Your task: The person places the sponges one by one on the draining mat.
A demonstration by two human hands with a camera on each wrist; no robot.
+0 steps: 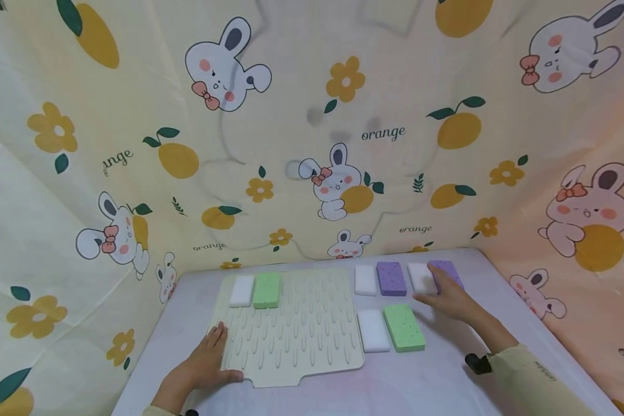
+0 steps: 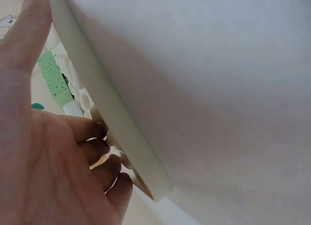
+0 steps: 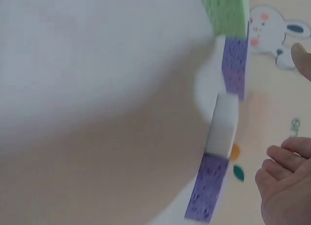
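A cream draining board (image 1: 291,329) with raised ridges lies on the table, its tab toward the front. My left hand (image 1: 205,358) rests at its front left corner, fingers on the left edge, thumb by the front edge; the left wrist view shows bent fingertips (image 2: 114,169) over the rim. On the board's back left sit a white sponge block (image 1: 241,290) and a green sponge (image 1: 267,290). My right hand (image 1: 455,297) is held with fingers spread over a white sponge block (image 1: 420,277) and a purple sponge (image 1: 447,274), holding nothing. In the right wrist view both blocks stand apart from the hand (image 3: 286,186).
Right of the board, another white block (image 1: 365,281) and purple sponge (image 1: 392,279) lie in the back row. Nearer the front are a white block (image 1: 374,330) and a green sponge (image 1: 404,327). A printed cloth (image 1: 291,115) surrounds the white tabletop (image 1: 421,387).
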